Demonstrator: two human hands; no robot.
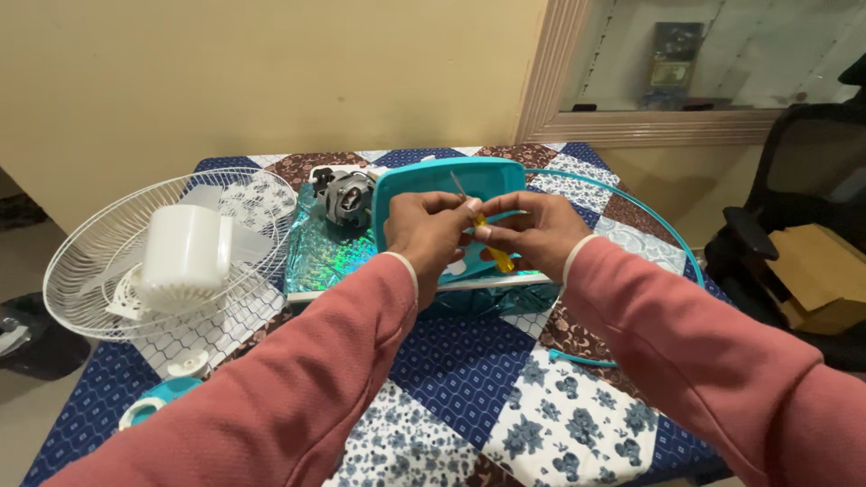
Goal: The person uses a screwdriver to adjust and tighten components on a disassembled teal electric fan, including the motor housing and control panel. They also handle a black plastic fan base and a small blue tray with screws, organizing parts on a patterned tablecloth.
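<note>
Head view: looks down along two pink sleeves to both hands, which meet over a patchwork table (469,397).
Near edge: a teal cap (155,399) and a small white knob (189,363) lie at the table's left corner.
Left hand (424,230): fingers curled, thumb and forefinger pinched on the metal shaft of a screwdriver (483,230) near its tip.
Right hand (537,230): closed around the yellow handle, thumb pressed along it; the two hands touch.
Screwdriver: held tilted, tip up and to the left, just in front of the teal housing (446,185), which stands upright on a shiny foil-wrapped box (329,257).
Left side: a white wire guard (90,261) lies flat with a white ribbed cover (185,252) resting in it.
Behind: a grey motor (347,198) sits just beside the housing, to its left.
Right side: a thin teal ring (649,225) curves around the housing and runs over the table's right edge.
Risk: in my judgement the tip may slip and jab the left fingers, since they grip close to the point; the upright housing may tip off the box if pushed.
Packages: a brown cardboard box (825,275) sits on a dark chair at the right; the foil box is rectangular, green-silver.
Far: a recessed shelf holds a small dark upright item (675,59); too blurred to tell more.
</note>
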